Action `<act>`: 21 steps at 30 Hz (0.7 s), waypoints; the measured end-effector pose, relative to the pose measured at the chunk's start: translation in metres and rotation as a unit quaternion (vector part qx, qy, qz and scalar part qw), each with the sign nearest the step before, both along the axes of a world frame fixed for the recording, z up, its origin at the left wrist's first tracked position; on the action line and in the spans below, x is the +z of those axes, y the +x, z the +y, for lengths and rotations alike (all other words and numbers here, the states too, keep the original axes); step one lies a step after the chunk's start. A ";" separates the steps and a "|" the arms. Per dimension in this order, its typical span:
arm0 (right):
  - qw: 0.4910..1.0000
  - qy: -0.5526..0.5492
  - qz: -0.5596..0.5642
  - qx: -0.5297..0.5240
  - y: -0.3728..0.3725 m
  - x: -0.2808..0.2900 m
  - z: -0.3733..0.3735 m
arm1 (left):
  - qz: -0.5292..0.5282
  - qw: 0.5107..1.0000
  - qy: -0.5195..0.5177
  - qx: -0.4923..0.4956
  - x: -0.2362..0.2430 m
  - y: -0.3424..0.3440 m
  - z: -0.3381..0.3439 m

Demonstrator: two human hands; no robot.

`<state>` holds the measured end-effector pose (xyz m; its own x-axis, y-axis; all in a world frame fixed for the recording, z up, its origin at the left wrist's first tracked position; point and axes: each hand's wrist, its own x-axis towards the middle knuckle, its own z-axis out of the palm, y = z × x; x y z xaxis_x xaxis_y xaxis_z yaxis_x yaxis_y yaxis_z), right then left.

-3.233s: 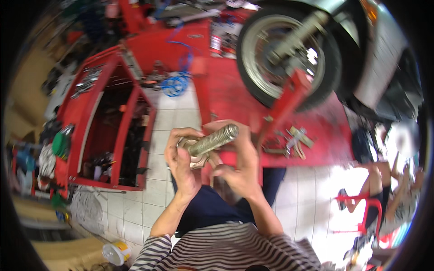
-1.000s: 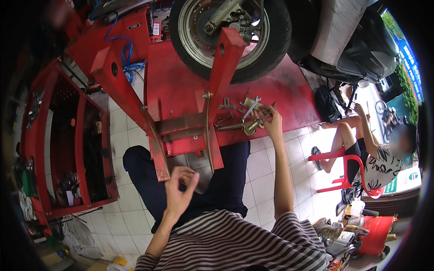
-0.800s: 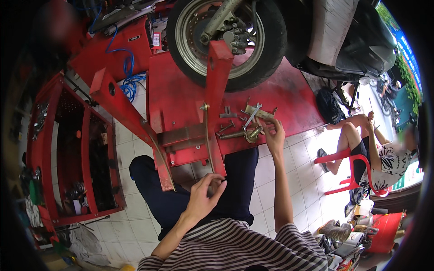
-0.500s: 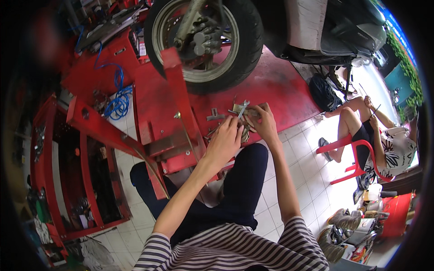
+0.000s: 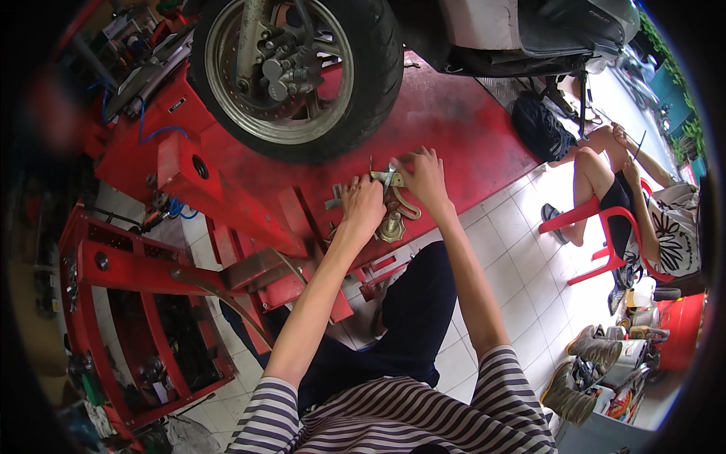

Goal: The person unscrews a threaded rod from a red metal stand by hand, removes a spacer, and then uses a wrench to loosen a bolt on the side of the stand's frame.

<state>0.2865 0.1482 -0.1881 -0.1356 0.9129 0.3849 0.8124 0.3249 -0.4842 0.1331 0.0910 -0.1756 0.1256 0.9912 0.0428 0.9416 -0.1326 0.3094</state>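
My left hand [image 5: 363, 203] has its fingers curled over a small pile of metal parts and tools on the red platform [image 5: 454, 132]; what is in them is hidden. Just right of it, my right hand [image 5: 422, 180] is closed at a wrench [image 5: 392, 171] and a pale metal plate [image 5: 380, 177], its exact grip unclear. Below both sets of fingers lies a brassy fitting [image 5: 392, 228] beside a curved piece. A small grey bracket [image 5: 333, 203] sits left of the pile.
Red stand arms [image 5: 227, 212] rise left of my hands. A motorcycle wheel [image 5: 367, 79] stands beyond. A red frame cart [image 5: 106, 318] is at lower left, with blue hose [image 5: 178, 204] behind. A seated person [image 5: 643, 204] on a red chair and shoes [image 5: 586, 348] are at right.
My left hand has risen from near my lap to the pile, beside my right hand, which has moved up and left. The view has shifted, so the wheel appears further left.
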 end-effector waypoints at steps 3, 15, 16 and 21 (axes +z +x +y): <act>0.999 -0.029 -0.013 0.008 0.001 0.004 0.003 | -0.026 0.999 -0.019 -0.009 -0.004 -0.001 0.006; 0.877 -0.120 0.456 0.087 0.033 0.056 -0.032 | -0.216 0.961 0.167 -0.044 0.060 -0.001 -0.008; 0.866 -0.107 0.476 0.106 0.035 0.063 -0.040 | -0.217 0.956 0.189 -0.054 0.067 -0.001 -0.011; 0.939 -0.042 0.325 0.105 0.041 0.101 -0.078 | -0.113 0.954 0.254 -0.111 0.104 -0.006 -0.024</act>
<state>0.3278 0.0697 -0.0869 -0.0782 0.9232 0.3764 0.2582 0.3834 -0.8867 0.1274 0.0668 -0.0714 0.2608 0.7848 0.5623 0.7894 -0.5086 0.3438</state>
